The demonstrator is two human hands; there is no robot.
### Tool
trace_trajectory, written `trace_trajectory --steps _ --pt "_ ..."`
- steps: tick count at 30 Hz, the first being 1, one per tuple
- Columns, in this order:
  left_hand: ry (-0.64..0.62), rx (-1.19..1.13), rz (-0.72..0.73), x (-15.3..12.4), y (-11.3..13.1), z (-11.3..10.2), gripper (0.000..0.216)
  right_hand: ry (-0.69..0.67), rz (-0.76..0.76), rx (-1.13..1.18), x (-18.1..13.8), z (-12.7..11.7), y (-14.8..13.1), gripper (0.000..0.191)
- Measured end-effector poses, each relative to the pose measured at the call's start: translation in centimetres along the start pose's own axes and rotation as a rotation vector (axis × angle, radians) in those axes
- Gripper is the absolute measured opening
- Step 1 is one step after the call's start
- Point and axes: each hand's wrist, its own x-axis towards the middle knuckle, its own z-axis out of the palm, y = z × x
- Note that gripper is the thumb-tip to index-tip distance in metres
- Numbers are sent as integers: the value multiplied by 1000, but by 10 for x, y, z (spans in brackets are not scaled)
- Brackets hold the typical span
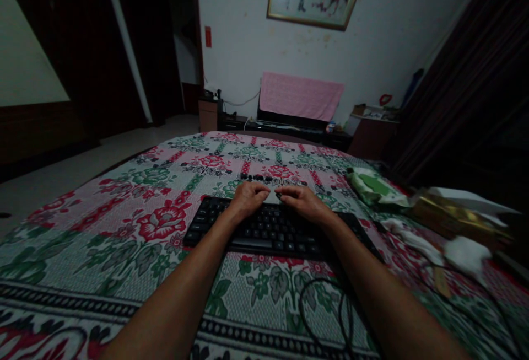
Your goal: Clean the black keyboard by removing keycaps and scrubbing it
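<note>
A black keyboard (264,244) lies on a patterned bedcover in front of me, with its space bar side towards me. My left hand (250,197) is over the keyboard's far edge, thumb and fingers drawn together; whatever they hold, if anything, is hidden. Close beside it, my right hand (303,203) pinches a small dark piece (279,195) that looks like a keycap. Just beyond the hands, several small black pieces (256,178), which look like keycaps, lie in a row on the bedcover.
The bedcover (161,219) has red and green flowers. A black cable (303,316) loops near my right forearm. At the right lie a green packet (372,186), a gold box (450,216) and white crumpled tissue (467,255). A pink cloth (300,95) hangs beyond the bed.
</note>
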Motion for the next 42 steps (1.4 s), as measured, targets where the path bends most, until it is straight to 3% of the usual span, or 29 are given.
trace_trajectory --steps 14,19,22,27,30,36,42 --pt "-77 -74 -23 -7 10 4 30 -15 -71 -15 -5 6 -3 25" --pt "-66 -92 -80 -6 11 3 29 128 -19 20 -2 15 3 27" --pt "-50 -108 -104 -6 11 3 28 159 -60 -66 -3 15 0 22" --pt "-44 -84 -102 -4 10 5 27 201 -220 -409 -7 14 -12 15" --pt "-57 6 -77 -4 9 5 30 207 -246 -511 -7 14 -12 18" --pt "-169 457 -46 -8 10 -7 28 122 -205 -545 -6 14 0 19" --pt "-265 567 -104 -8 15 -11 32 88 -184 -483 -7 14 -3 20"
